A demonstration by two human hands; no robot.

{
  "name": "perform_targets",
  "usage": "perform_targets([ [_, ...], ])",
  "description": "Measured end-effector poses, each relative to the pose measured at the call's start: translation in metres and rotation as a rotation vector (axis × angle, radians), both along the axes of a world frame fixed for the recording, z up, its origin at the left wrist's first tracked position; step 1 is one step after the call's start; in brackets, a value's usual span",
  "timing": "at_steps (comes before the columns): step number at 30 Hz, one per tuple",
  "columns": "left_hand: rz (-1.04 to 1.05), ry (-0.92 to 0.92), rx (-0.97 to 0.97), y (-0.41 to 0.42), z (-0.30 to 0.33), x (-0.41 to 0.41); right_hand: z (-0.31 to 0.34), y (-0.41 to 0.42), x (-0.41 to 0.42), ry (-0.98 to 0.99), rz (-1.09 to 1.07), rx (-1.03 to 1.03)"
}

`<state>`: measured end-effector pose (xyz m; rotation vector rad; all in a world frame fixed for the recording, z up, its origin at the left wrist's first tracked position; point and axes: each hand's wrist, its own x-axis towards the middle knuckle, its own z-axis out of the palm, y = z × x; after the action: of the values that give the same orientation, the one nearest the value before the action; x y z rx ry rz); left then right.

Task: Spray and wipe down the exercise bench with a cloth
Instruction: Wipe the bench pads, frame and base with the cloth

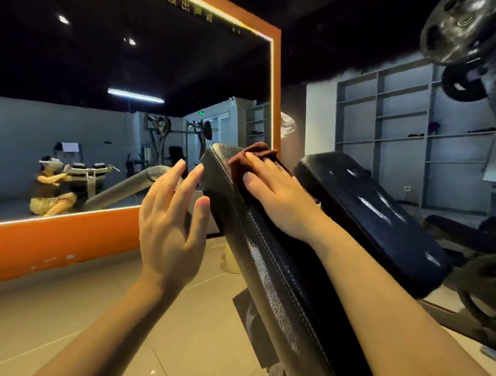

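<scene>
Right hand [278, 195] presses the brown cloth [253, 156] flat at the bench pad [279, 271] top; pad runs toward lower right. Left hand [172, 221] hovers beside, fingers spread, empty.

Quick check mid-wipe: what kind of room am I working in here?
Almost certainly a gym. The right hand presses a brown cloth onto a padded black bench, weight plates hang at upper right, and a large orange-framed wall mirror reflects more exercise machines.

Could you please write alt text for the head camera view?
A right hand presses a brown cloth flat against the top of a tilted black bench pad. The left hand hovers open beside it, before an orange-framed mirror.
</scene>
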<state>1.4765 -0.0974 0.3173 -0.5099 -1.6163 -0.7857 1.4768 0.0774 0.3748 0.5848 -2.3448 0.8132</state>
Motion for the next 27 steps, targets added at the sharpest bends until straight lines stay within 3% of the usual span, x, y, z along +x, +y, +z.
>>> perform_targets([
  [11,-0.039,0.058,0.021,0.0,-0.005,0.001,-0.054,0.013,0.092,-0.116,0.033,-0.103],
  [19,-0.07,0.058,0.028,-0.003,-0.005,-0.007,0.004,0.002,0.022,-0.123,-0.067,-0.218],
  [23,-0.065,0.079,0.02,-0.004,-0.006,-0.009,0.031,-0.015,-0.014,-0.108,-0.002,-0.189],
  [27,-0.06,0.061,0.025,-0.005,-0.005,-0.009,0.02,-0.023,0.008,-0.06,0.086,-0.12],
])
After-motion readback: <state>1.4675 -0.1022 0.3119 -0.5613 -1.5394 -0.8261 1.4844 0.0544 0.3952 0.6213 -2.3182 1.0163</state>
